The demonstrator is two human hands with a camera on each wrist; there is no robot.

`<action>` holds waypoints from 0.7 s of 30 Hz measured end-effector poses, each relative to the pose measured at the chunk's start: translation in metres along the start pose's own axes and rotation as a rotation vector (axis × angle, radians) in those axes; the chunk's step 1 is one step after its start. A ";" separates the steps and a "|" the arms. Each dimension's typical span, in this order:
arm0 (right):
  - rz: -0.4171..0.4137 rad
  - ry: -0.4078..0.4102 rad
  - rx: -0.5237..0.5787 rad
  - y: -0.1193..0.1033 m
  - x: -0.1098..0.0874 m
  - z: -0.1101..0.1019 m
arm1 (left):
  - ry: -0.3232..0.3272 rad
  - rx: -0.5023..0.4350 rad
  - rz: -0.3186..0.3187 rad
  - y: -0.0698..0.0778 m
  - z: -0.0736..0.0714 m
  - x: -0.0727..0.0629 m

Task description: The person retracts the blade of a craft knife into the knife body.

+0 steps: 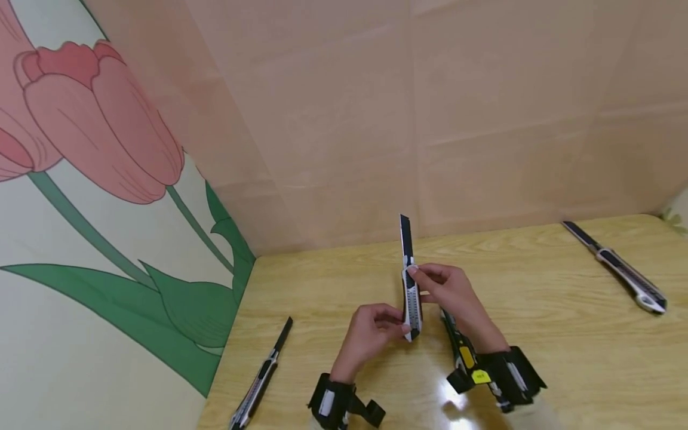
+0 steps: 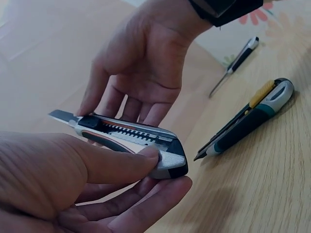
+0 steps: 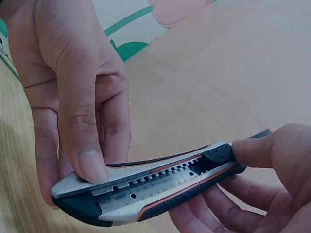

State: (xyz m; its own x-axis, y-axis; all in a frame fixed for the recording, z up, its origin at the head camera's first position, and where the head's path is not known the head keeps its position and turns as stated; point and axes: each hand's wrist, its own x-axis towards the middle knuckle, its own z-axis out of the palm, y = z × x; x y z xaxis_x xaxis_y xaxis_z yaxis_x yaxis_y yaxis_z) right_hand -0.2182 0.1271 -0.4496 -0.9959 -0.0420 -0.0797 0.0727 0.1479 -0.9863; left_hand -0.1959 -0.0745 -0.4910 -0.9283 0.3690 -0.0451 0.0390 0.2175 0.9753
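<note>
Handling a utility knife [image 1: 412, 304] between two sets of fingers, blade [image 1: 407, 236] pointing out past them.
We see the left hand [image 1: 369, 331], fingers curled in, pinching the tail end, and the right hand [image 1: 450, 292] pinching nearer the blade, thumb against the slider [image 3: 218, 154]. We judge the step is adjusting the slider; the next move likely calls for steady thumb pressure, fingertips clear of the edge. Another knife [image 1: 258, 385] lies left of the fingers.
</note>
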 end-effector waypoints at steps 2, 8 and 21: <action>0.003 -0.003 -0.002 0.000 0.000 0.001 | -0.003 0.003 -0.001 -0.001 -0.001 0.000; -0.001 0.016 -0.006 0.001 0.000 0.004 | -0.012 -0.001 -0.016 -0.004 -0.001 -0.001; -0.021 0.059 -0.014 0.001 -0.001 0.004 | -0.025 0.014 -0.004 0.001 -0.001 -0.002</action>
State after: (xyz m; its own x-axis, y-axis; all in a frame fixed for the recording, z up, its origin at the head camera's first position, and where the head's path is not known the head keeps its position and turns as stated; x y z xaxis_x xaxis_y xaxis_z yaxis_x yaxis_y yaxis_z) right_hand -0.2171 0.1230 -0.4508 -0.9986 0.0130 -0.0503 0.0518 0.1614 -0.9855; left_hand -0.1947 -0.0757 -0.4900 -0.9190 0.3905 -0.0549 0.0404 0.2319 0.9719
